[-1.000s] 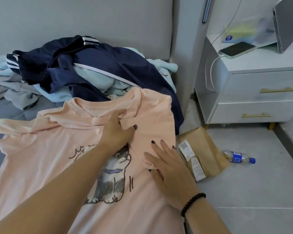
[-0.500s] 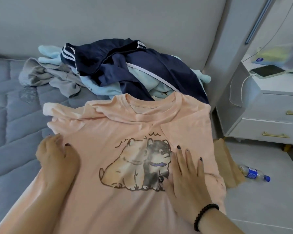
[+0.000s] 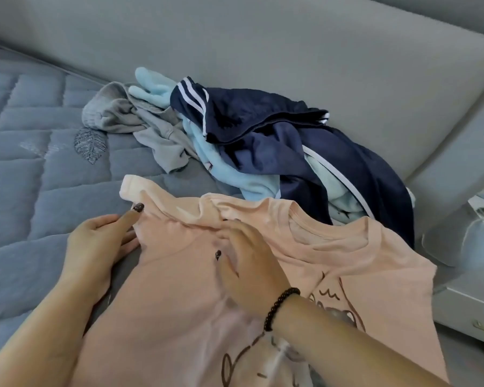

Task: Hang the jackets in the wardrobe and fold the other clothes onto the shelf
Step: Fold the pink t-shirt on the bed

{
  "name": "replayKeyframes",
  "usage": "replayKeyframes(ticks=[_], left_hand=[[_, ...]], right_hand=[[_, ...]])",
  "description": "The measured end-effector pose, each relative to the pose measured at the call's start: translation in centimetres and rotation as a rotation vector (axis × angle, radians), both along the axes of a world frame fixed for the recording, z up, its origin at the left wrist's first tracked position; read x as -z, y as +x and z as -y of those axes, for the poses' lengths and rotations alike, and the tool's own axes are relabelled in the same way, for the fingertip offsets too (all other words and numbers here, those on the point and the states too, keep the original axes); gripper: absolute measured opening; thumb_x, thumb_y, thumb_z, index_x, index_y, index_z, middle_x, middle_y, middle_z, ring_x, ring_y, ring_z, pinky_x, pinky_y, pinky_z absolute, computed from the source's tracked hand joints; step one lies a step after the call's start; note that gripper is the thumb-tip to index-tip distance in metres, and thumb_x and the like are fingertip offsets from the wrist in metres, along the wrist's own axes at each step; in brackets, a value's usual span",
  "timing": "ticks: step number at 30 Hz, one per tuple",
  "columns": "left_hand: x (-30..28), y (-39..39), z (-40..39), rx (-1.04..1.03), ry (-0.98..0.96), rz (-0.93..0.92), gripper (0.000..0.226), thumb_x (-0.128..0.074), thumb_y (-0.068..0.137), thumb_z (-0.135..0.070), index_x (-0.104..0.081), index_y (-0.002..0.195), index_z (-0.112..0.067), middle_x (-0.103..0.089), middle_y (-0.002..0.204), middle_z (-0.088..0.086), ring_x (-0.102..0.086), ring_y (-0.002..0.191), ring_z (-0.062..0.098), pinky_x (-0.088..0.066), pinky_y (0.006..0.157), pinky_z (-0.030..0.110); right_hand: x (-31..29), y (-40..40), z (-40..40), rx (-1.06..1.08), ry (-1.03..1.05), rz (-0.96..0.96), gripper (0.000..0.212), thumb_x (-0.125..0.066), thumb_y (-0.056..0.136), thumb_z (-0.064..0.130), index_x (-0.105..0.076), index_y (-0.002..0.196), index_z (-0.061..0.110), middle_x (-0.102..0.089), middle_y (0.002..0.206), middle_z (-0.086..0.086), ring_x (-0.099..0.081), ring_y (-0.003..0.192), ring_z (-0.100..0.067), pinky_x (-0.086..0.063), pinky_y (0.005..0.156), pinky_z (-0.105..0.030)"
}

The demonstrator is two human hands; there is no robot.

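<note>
While flat on the bed [image 3: 25, 169], peach T-shirt [image 3: 179, 275] under both open-fingered hands: left [image 3: 98, 247], right [image 3: 252, 263].

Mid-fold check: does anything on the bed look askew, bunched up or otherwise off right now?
Yes. The peach cartoon-print T-shirt lies flat, but its shoulder and sleeve are bunched into ridges between the left hand and right hand. Behind it, a navy white-striped jacket is tangled with light blue and grey clothes.
</note>
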State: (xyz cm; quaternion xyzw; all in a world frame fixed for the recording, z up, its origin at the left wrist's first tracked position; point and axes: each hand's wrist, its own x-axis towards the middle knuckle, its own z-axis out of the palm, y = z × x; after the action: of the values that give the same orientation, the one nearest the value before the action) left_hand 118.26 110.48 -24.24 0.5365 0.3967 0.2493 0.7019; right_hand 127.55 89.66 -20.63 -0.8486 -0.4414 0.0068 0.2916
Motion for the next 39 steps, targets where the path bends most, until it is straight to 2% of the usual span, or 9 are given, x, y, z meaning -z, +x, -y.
replayKeyframes(ticks=[9,13,18,22,26,29,32,35,39], left_hand=[[-0.6,-0.5,-0.4,0.050,0.122,-0.093,0.008,-0.073,0.082,-0.022,-0.073,0.082,-0.030,-0.074,0.073,-0.002,-0.069,0.066,0.010,-0.053,0.065,0.034],[-0.7,-0.5,-0.7,-0.137,0.169,-0.042,0.010,-0.068,0.087,-0.032,-0.067,0.078,-0.028,-0.070,0.070,-0.001,-0.059,0.057,0.004,-0.049,0.060,0.032],[-0.2,-0.6,-1.5,-0.197,0.248,-0.136,0.018,-0.058,0.091,-0.042,-0.058,0.080,-0.028,-0.065,0.071,-0.006,-0.059,0.065,0.009,-0.043,0.057,0.031],[-0.5,-0.7,-1.9,-0.106,0.265,-0.253,0.016,-0.062,0.088,-0.044,-0.060,0.084,-0.029,-0.068,0.076,-0.008,-0.063,0.073,0.013,-0.046,0.060,0.031],[-0.9,-1.0,-2.0,0.127,0.273,-0.330,0.028,-0.066,0.082,-0.045,-0.064,0.078,-0.017,-0.066,0.062,0.002,-0.059,0.055,0.019,-0.047,0.054,0.036],[-1.4,-0.9,-1.6,0.159,0.259,-0.294,0.004,-0.069,0.083,-0.032,-0.065,0.081,-0.030,-0.070,0.072,-0.009,-0.064,0.063,0.011,-0.052,0.063,0.035],[-1.7,-1.0,-1.4,0.142,0.250,-0.252,0.028,-0.071,0.080,-0.025,-0.060,0.087,-0.050,-0.069,0.081,-0.019,-0.067,0.078,0.010,-0.055,0.072,0.037],[-1.6,-1.2,-1.5,0.130,0.263,-0.236,0.038,-0.073,0.078,-0.023,-0.058,0.091,-0.056,-0.066,0.085,-0.027,-0.065,0.081,0.005,-0.054,0.070,0.033],[-1.6,-1.1,-1.4,0.087,0.272,-0.185,0.039,-0.074,0.076,-0.018,-0.059,0.096,-0.048,-0.068,0.085,-0.025,-0.065,0.074,-0.001,-0.052,0.066,0.029]], right_hand=[[-1.6,8.8,-12.3,-0.001,-0.537,-0.080,0.043,-0.066,0.080,0.035,-0.054,0.120,0.028,-0.049,0.120,0.004,-0.049,0.112,-0.017,-0.039,0.096,-0.032],[-3.0,11.7,-12.4,-0.074,-0.481,-0.310,0.010,-0.076,0.076,0.033,-0.071,0.080,0.026,-0.065,0.076,0.013,-0.057,0.072,0.000,-0.045,0.062,-0.011],[-3.0,14.1,-14.8,0.195,-0.040,-0.159,0.013,-0.074,0.076,0.016,-0.074,0.071,0.005,-0.066,0.067,-0.003,-0.052,0.061,-0.006,-0.045,0.066,-0.018],[-2.2,14.8,-15.6,0.249,-0.288,-0.006,0.024,-0.067,0.084,0.020,-0.072,0.079,-0.003,-0.071,0.083,-0.015,-0.064,0.080,-0.029,-0.053,0.078,-0.034],[-2.3,12.7,-17.0,0.134,-0.436,-0.166,0.053,-0.058,0.088,0.046,-0.048,0.053,0.009,-0.041,0.051,-0.001,-0.039,0.051,-0.016,-0.036,0.054,-0.027],[-2.8,10.6,-19.3,-0.034,-0.368,-0.293,0.047,-0.063,0.085,0.046,-0.065,0.076,0.000,-0.058,0.071,-0.016,-0.048,0.064,-0.018,-0.048,0.067,-0.028],[-3.0,8.2,-22.4,-0.204,-0.464,-0.243,0.047,-0.069,0.083,0.039,-0.067,0.105,-0.003,-0.067,0.107,-0.019,-0.063,0.095,-0.032,-0.051,0.090,-0.040],[-2.7,6.5,-24.7,-0.267,-0.626,-0.065,0.033,-0.071,0.080,0.028,-0.068,0.094,-0.002,-0.068,0.090,-0.016,-0.061,0.080,-0.032,-0.055,0.073,-0.032],[-4.3,6.6,-25.0,-0.221,-0.364,-0.039,0.010,-0.067,0.083,0.014,-0.075,0.086,0.016,-0.055,0.063,0.014,-0.051,0.060,-0.001,-0.037,0.049,-0.004]])
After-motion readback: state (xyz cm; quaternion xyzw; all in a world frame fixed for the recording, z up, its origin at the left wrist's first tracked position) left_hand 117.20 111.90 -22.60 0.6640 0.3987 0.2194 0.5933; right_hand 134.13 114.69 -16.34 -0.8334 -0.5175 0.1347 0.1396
